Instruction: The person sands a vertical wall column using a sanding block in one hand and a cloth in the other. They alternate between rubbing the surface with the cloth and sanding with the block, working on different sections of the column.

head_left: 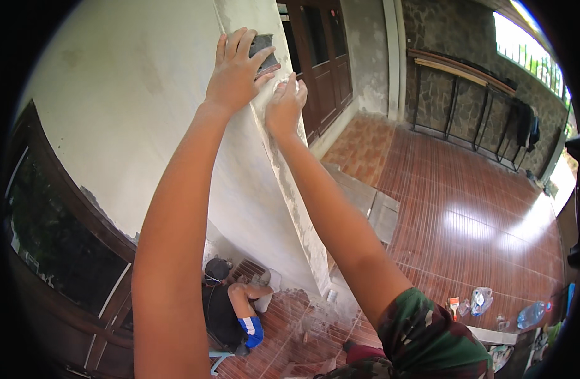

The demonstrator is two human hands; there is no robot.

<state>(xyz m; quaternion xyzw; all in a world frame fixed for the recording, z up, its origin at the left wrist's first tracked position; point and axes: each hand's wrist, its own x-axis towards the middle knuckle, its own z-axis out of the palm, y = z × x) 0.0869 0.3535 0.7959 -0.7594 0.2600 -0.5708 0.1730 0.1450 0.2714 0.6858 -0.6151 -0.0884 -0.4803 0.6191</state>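
Both my arms reach up to the corner edge of a plastered wall [264,208]. My left hand [234,79] is high on the wall face, its fingers and thumb around a dark grey, flat, square piece [262,45] pressed against the plaster. What that piece is I cannot make out for sure. Just below and to the right, my right hand [286,106] is closed at the wall's edge, fingers curled. A bit of white shows by its fingertips, but what it grips is mostly hidden. Rough patches of plaster run down the edge.
Below, a person [225,309] in dark clothes and a cap sits low beside the wall. Brown doors [318,57] stand behind the corner. On the tiled floor [429,189] are a paintbrush [453,307], a plastic bottle [531,314] and grey boards [359,192]. A black metal rack [460,107] leans at the back.
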